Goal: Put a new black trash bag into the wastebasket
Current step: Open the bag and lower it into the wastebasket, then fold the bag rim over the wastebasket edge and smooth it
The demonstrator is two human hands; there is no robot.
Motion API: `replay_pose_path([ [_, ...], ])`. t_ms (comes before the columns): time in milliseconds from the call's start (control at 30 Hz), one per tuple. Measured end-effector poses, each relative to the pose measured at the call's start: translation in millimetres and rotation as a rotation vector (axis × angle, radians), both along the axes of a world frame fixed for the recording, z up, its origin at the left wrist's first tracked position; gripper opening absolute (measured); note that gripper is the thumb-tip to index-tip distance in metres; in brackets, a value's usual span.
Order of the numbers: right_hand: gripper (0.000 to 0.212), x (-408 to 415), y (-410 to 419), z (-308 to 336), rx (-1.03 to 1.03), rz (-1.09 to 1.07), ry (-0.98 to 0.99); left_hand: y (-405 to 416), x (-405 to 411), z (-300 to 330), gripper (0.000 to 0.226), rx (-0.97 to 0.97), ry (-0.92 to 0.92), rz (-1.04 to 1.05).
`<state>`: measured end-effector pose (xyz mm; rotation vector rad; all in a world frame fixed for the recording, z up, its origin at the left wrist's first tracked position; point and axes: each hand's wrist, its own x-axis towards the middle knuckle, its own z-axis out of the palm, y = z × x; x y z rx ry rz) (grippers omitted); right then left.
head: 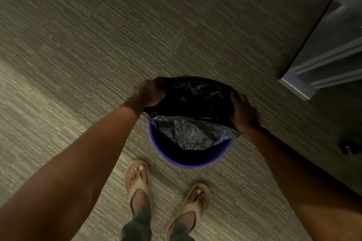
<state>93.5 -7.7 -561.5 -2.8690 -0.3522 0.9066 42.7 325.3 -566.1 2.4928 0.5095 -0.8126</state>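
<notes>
The black trash bag, crinkled and glossy, is stretched open over the round purple wastebasket on the carpet. The left hand and right hand each grip its edge, a loose flap drooping inside.

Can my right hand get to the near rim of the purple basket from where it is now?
Probably yes: the right hand grips the black bag just above the wastebasket, whose near rim lies bare and unobstructed.
</notes>
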Motion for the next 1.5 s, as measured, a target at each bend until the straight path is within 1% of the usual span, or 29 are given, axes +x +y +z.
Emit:
replay_pose_path([
  [133,0.080,3,3,-2,-0.060,0.033,0.043,3,-1,-9,0.059,-0.013,0.019,0.022],
  [367,0.069,22,7,-2,-0.201,0.061,0.085,9,0,-19,0.050,-0.018,0.024,0.102],
  [433,0.069,24,10,-3,-0.209,0.063,0.111,9,-2,-19,0.051,-0.005,0.020,0.088],
  [500,0.070,21,9,-5,-0.171,0.026,0.130,9,-6,-20,0.051,-0.038,0.031,0.091],
  [567,0.071,15,5,-7,-0.102,-0.047,0.135,8,-15,-20,0.043,-0.176,0.033,0.202],
  [633,0.075,5,-4,-8,0.029,-0.133,0.129,9,-28,-19,0.036,-0.428,0.033,0.483],
  [700,0.078,-7,-14,-6,0.208,-0.249,0.126,13,-44,-14,0.039,-0.717,0.067,0.793],
  [733,0.078,-13,-20,-4,0.288,-0.292,0.121,14,-53,-12,0.039,-0.830,0.072,0.879],
  [767,0.076,-19,-26,-2,0.353,-0.319,0.106,15,-60,-11,0.036,-0.897,0.061,0.912],
  [833,0.065,-32,-38,0,0.445,-0.357,0.064,16,-76,-12,0.029,-0.946,-0.002,0.955],
  [867,0.059,-38,-43,0,0.479,-0.388,0.049,16,-84,-14,0.033,-0.956,-0.042,0.980],
  [900,0.056,-44,-47,2,0.505,-0.428,0.044,14,-92,-17,0.043,-0.961,-0.076,0.994],
  [967,0.060,-56,-53,5,0.536,-0.523,0.070,6,-108,-23,0.057,-0.968,-0.125,0.999],
  [1067,0.073,-70,-55,9,0.562,-0.577,0.225,-3,-127,-26,0.048,-0.991,-0.175,1.101],
  [1133,0.080,-76,-57,5,0.596,-0.582,0.351,-1,-135,-28,0.053,-1.019,-0.165,1.198],
  [1200,0.085,-80,-62,-2,0.629,-0.636,0.474,4,-143,-32,0.060,-1.051,-0.132,1.284],
  [1233,0.088,-81,-64,-5,0.640,-0.670,0.535,7,-146,-34,0.058,-1.056,-0.116,1.323],
  [1300,0.095,-81,-69,-8,0.639,-0.698,0.637,12,-154,-37,0.043,-1.045,-0.070,1.363],
  [1333,0.098,-81,-71,-9,0.627,-0.682,0.662,14,-157,-38,0.036,-1.031,-0.041,1.354],
  [1400,0.104,-85,-75,-8,0.586,-0.603,0.646,14,-166,-43,0.030,-0.997,0.002,1.311],
  [1500,0.107,-95,-77,-8,0.438,-0.400,0.519,9,-177,-51,0.031,-1.004,0.022,1.303],
])
